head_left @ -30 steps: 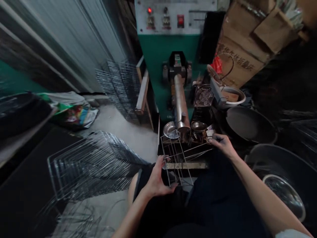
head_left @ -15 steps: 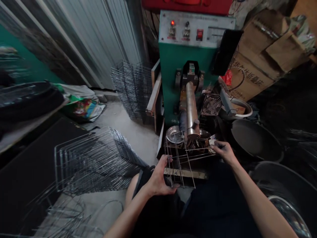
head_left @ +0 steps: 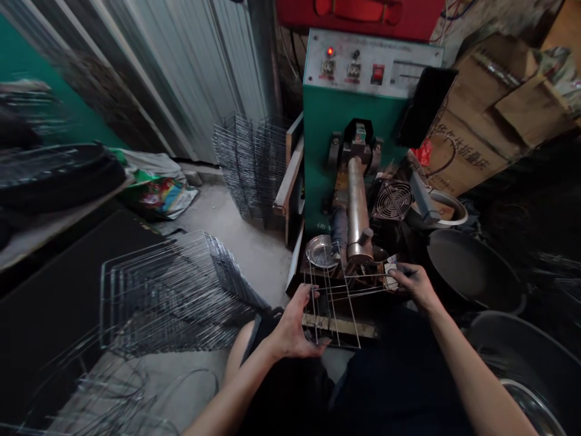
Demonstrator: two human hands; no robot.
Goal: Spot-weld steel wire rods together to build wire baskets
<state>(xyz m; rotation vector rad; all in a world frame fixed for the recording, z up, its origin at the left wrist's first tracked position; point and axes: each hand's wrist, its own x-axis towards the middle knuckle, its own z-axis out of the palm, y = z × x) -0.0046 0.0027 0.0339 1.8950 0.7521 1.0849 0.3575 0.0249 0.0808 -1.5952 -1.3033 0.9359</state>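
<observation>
In front of my lap is a small wire rack (head_left: 334,300) of thin crossed rods, just below the thick metal arm (head_left: 358,206) of a green machine (head_left: 313,163). My left hand (head_left: 299,327) grips the rack's left side, thumb and fingers spread along its wires. My right hand (head_left: 415,283) is closed in a pinch on the ends of thin metal wires (head_left: 372,287) that reach leftward to the rack. Whether those wires are joined to the rack I cannot tell. Behind the rack sits a shallow metal dish (head_left: 321,251).
A stack of bent wire racks (head_left: 167,297) stands at my left, another stack (head_left: 249,166) beside the machine. Dark round tubs (head_left: 476,266) fill the right side, near a fan grille (head_left: 393,200). A cardboard box (head_left: 476,139) leans behind. A phone (head_left: 426,106) hangs on the machine.
The view has shifted slightly, so the machine sits lower and further right. Both hands keep their hold on the rack and wires, with little movement.
</observation>
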